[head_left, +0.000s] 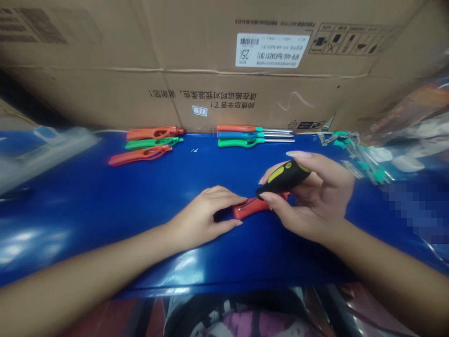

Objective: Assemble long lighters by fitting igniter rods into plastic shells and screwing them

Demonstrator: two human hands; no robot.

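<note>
My right hand (312, 201) is closed round a screwdriver (286, 178) with a black and yellow handle. The thin shaft slants down to the left, and its tip rests at the left end of a red lighter casing (254, 207). That casing lies on the blue tabletop (147, 196), partly covered by my right fingers. My left hand (203, 213) pinches its left end between thumb and fingers, holding it against the table. Whether the tip sits in a screw is too small to tell.
Orange, green and red lighter casings (154, 143) lie at the back left. Three assembled lighters (242, 135) with metal tubes lie beside them. Metal and teal parts (375, 164) are heaped at the right. A cardboard box (196, 51) walls off the back; a clear plastic bag (45, 154) is left.
</note>
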